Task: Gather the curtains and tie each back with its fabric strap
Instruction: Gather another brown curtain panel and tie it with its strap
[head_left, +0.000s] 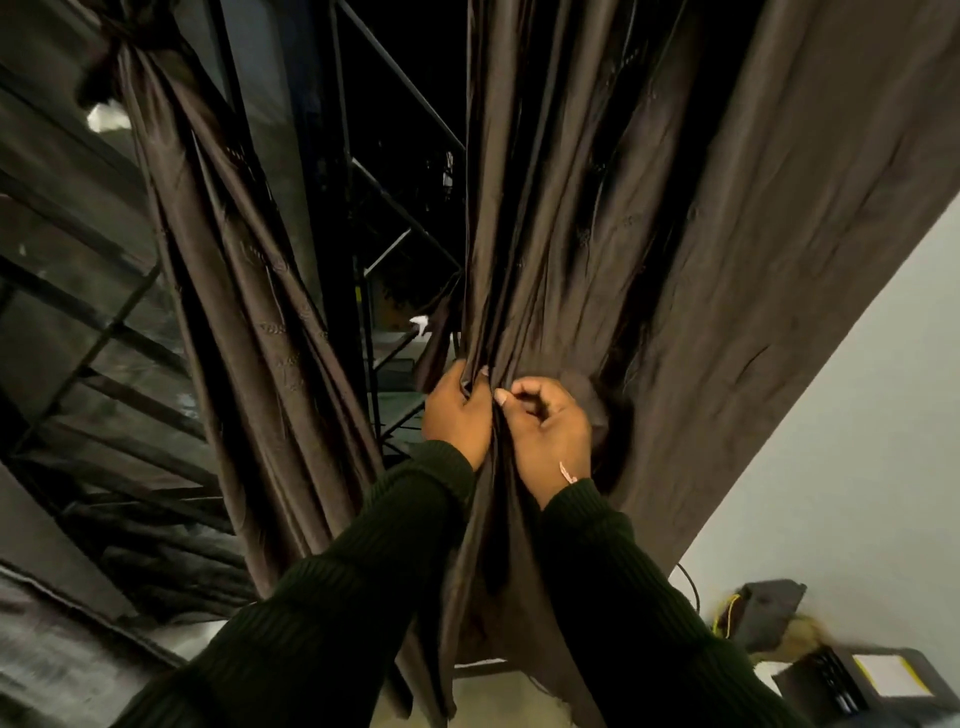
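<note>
Both grips (457, 410) (545, 421) on bunched, satiny brown curtain (571, 234)

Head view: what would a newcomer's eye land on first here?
First, the two hands at centre: the left hand and right hand both grip folds of the dark brown right curtain, bunching it together. To the left hangs the left curtain, already cinched by a tie near the top. Between them shows a black window with metal bars.

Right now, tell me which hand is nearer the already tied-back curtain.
Left. The left hand grips folds beside the tied-back curtain; the right hand pinches fabric farther away, toward the wall.
</note>
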